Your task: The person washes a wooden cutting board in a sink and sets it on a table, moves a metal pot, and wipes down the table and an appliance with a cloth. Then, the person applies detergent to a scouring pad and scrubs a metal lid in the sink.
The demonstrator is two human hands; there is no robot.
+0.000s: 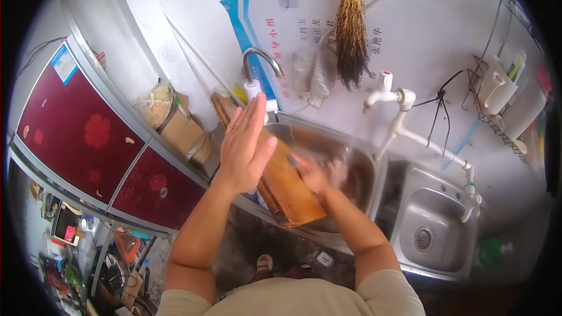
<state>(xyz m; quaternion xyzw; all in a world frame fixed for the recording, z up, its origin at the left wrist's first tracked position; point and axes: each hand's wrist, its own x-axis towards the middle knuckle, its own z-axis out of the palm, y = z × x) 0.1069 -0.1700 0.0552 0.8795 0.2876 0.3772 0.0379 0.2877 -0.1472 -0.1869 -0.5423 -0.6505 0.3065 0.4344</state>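
Note:
A thick wooden cutting board (295,196) stands tilted across the front rim of the larger metal sink (366,199). My left hand (243,146) is raised in front of the board's left side, its fingers stretched out straight and thumb slightly apart. Nothing is held in it. At the board's right edge, my right hand (312,174) grips the wood. It is slightly blurred, and a small bluish spot shows near its fingertips. Inside the basin, whitish shapes are too blurred to name. A curved metal faucet (263,52) rises behind the board.
A smaller steel sink (430,228) sits to the right, below white pipes and a white tap (386,90). A straw broom (352,35) hangs on the wall. Dark red cabinet doors (88,126) and a cardboard box (184,131) stand left. A wire rack (497,105) hangs right.

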